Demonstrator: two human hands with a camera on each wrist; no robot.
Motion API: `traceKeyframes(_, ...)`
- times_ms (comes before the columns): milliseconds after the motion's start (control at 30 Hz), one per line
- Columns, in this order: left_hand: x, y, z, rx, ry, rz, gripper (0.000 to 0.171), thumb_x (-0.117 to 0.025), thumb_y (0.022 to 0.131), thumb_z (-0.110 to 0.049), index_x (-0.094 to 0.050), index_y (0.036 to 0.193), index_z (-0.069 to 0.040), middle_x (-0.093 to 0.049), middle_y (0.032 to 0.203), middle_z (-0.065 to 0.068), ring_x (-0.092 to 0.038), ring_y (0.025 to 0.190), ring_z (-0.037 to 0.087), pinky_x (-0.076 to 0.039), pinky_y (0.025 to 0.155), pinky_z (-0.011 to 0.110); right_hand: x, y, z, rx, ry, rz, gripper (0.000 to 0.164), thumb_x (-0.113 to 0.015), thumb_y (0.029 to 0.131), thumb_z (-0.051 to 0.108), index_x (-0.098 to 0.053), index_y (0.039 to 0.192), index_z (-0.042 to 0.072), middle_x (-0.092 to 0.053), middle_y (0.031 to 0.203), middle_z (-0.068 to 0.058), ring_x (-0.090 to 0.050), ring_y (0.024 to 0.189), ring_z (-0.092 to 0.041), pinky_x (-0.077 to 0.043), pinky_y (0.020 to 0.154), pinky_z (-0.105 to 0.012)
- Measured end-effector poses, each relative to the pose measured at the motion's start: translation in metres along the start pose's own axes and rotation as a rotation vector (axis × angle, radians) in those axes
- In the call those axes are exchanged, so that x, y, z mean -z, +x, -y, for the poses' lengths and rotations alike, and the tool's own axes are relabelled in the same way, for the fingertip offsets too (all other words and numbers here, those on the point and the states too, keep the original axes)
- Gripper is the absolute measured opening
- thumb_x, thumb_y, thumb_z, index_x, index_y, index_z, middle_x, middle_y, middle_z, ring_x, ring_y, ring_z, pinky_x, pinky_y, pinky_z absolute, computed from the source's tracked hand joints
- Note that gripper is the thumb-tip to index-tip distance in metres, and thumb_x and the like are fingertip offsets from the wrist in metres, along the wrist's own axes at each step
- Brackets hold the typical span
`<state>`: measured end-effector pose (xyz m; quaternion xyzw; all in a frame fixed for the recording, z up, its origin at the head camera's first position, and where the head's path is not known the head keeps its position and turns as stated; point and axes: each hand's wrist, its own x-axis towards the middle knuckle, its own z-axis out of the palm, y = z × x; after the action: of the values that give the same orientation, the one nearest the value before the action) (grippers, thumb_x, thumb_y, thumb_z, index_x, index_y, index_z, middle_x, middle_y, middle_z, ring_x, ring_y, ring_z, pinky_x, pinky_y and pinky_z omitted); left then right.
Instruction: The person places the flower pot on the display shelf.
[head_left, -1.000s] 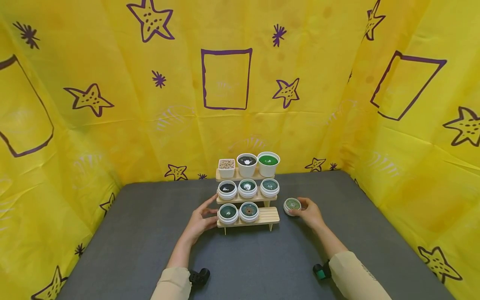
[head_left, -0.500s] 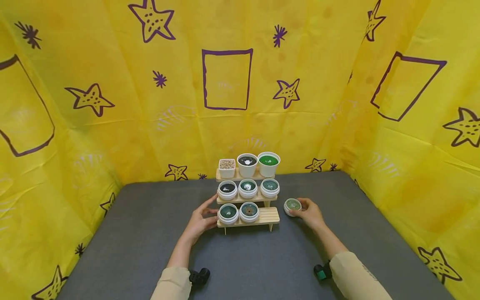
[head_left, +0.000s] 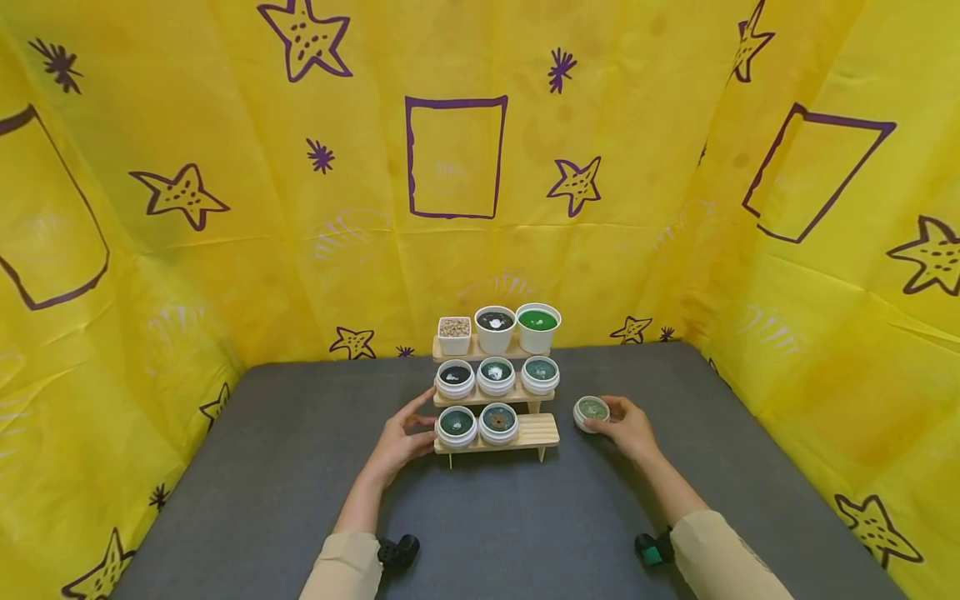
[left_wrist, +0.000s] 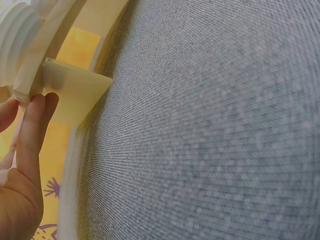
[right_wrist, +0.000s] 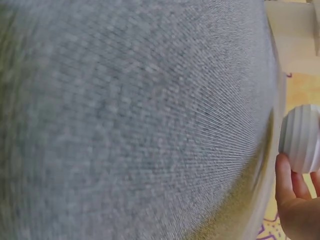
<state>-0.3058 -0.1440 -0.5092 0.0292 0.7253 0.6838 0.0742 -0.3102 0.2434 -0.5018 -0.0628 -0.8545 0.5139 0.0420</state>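
A three-tier wooden display stand [head_left: 537, 429] bears white pots. On its bottom step sit a dark green-topped pot [head_left: 457, 425] and a blue-green pot with a brown centre [head_left: 498, 422], both at the left and middle. My left hand [head_left: 397, 446] holds the stand by its left end; in the left wrist view, thumb and fingers pinch the edge of the wooden board [left_wrist: 42, 55]. To the right of the stand, my right hand [head_left: 630, 429] grips a small ribbed white pot [head_left: 592, 410] with a pale green top. The right wrist view shows fingers [right_wrist: 285, 175] around its ribbed side.
Three ribbed pots, including a black-topped one [head_left: 455, 377], line the middle step. At the top are a square pot of pebble-like bits [head_left: 453, 335] and two taller round pots, one bright green [head_left: 537, 325]. Grey cloth [head_left: 300, 475] covers the table, with yellow curtains [head_left: 247, 275] around.
My right hand has moved slightly right with the pale green pot, farther from the stand. The left hand and the stand stay where they were.
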Motion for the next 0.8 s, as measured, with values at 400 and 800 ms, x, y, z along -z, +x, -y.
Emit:
traceKeyframes(400,0.0,0.0,0.0,0.008,-0.003,-0.004,0.075,-0.064,0.086,0.006,-0.045,0.149,-0.028,-0.063,0.118,0.023,-0.068,0.091,0.017,-0.061,0.081,0.037,0.007,-0.013,0.015,0.014,0.013,0.016,0.061,-0.081,0.081,0.022,-0.056,0.132,-0.001,-0.062,0.129,-0.025,-0.062,0.109,-0.028,-0.047,0.079,-0.012)
traceKeyframes(800,0.0,0.001,0.0,0.005,0.005,0.005,0.074,-0.064,0.086,0.006,-0.043,0.15,-0.027,-0.063,0.116,0.021,-0.068,0.093,0.017,-0.06,0.082,0.037,0.006,-0.028,0.031,0.042,0.051,0.075,0.06,-0.081,0.08,0.019,-0.057,0.132,0.001,-0.063,0.129,-0.024,-0.065,0.105,-0.025,-0.05,0.077,-0.014)
